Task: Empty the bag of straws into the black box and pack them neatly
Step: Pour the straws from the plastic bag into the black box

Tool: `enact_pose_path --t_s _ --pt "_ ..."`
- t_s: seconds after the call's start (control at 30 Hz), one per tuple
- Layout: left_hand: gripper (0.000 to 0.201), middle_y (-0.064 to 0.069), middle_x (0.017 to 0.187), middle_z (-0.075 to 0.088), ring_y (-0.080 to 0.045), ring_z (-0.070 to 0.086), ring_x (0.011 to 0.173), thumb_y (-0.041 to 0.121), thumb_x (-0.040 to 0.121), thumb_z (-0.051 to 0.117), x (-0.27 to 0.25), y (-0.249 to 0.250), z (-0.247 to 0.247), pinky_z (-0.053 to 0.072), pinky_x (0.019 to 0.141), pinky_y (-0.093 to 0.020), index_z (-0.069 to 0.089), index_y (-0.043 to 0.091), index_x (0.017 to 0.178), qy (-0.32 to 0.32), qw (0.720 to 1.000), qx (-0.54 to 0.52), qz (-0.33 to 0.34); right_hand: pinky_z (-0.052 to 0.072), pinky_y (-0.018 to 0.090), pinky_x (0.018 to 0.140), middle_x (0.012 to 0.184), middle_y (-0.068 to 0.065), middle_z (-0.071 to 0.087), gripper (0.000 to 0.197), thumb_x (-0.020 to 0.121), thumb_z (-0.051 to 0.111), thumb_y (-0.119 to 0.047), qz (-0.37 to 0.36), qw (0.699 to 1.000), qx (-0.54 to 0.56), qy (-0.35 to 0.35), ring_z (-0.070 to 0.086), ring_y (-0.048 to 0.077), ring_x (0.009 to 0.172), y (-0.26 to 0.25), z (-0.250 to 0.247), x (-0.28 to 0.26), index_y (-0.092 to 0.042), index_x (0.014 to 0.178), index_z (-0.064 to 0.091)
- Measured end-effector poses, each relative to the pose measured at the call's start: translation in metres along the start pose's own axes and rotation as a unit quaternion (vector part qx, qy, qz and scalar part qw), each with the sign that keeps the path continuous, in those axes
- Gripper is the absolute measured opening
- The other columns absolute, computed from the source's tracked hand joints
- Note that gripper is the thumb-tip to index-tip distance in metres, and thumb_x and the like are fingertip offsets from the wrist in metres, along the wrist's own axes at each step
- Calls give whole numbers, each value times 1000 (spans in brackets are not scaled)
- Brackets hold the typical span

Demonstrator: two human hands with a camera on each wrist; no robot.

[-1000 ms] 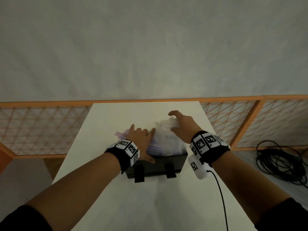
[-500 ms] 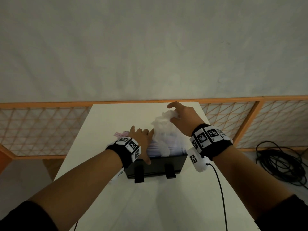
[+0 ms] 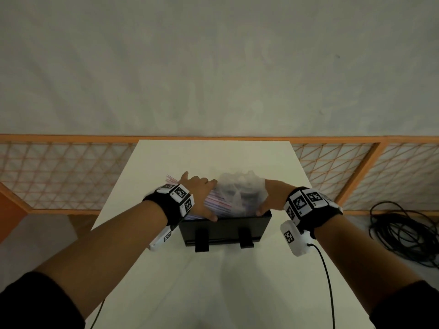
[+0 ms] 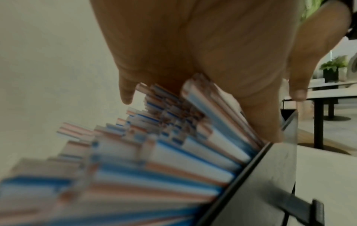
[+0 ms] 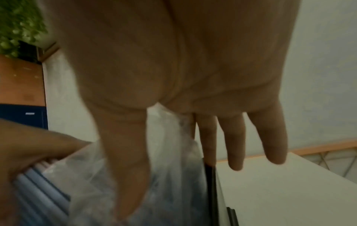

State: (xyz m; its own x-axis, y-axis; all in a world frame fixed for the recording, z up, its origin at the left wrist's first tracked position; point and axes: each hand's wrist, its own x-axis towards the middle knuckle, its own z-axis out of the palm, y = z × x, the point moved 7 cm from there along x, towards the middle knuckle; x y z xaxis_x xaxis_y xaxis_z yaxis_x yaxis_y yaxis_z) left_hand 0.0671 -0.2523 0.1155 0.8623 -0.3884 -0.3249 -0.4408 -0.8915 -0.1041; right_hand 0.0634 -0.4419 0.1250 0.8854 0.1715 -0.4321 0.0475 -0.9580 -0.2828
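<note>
A black box [image 3: 225,227] stands on the white table [image 3: 213,157]. Striped straws [image 3: 215,204] lie slanted in its left part, their ends jutting past the left wall [image 4: 154,160]. My left hand [image 3: 198,193] lies flat on the straws, palm [image 4: 193,45] pressing them, thumb by the near rim [image 4: 270,175]. A clear, crumpled plastic bag [image 3: 240,188] puffs up over the right part. My right hand [image 3: 273,198] straddles the right wall [image 5: 210,183]: the thumb is inside against the bag [image 5: 173,175], the straight fingers [image 5: 231,145] hang outside.
The box sits mid-table, with bare tabletop in front of and behind it. An orange lattice fence [image 3: 59,174] runs behind and beside the table. A coil of black cable [image 3: 403,233] lies on the floor at the right. A thin cable [image 3: 325,269] trails from my right wrist.
My right hand came down from above the box, where it held up the bag's top, to the box's right end. The bag sank with it. The left hand stayed on the straws.
</note>
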Motion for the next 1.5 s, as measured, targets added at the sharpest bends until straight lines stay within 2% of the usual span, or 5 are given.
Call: enact_pose_path --t_s 0.1,0.2,0.5,0.8,1.5 --pt "103 -2 156 25 -22 25 142 81 69 47 -9 -13 -23 11 117 -50 17 23 150 112 977 -178 -28 43 32 89 125 16 57 38 87 59 -20 -22 995 -44 90 54 32 114 -6 -24 -5 -3 121 53" --pt "70 -7 152 32 -24 29 139 58 90 47 -34 -64 -36 21 116 -39 34 15 144 332 845 -392 -147 50 39 77 111 19 58 31 89 53 -13 -28 993 35 106 60 37 100 -6 -32 -7 -2 117 47" --pt "81 -17 100 62 -33 61 80 73 87 26 -15 -46 45 52 68 -35 48 4 124 116 690 -685 -203 45 31 64 100 19 63 35 87 43 -1 -23 984 100 144 59 31 79 -9 -32 -6 -9 121 47" --pt "116 -4 160 6 -20 2 147 84 69 45 -17 6 -14 -1 117 -52 6 11 150 135 987 -78 -47 36 23 69 99 15 63 38 92 55 -17 -29 964 149 218 56 27 90 -13 -55 -15 -5 127 48" --pt "117 -5 136 46 -28 43 126 78 53 67 -5 5 -5 13 113 -59 25 13 141 37 998 -2 -57 31 25 57 69 -5 42 21 86 65 -22 -62 978 68 185 44 20 81 -25 -79 -32 -20 72 50"
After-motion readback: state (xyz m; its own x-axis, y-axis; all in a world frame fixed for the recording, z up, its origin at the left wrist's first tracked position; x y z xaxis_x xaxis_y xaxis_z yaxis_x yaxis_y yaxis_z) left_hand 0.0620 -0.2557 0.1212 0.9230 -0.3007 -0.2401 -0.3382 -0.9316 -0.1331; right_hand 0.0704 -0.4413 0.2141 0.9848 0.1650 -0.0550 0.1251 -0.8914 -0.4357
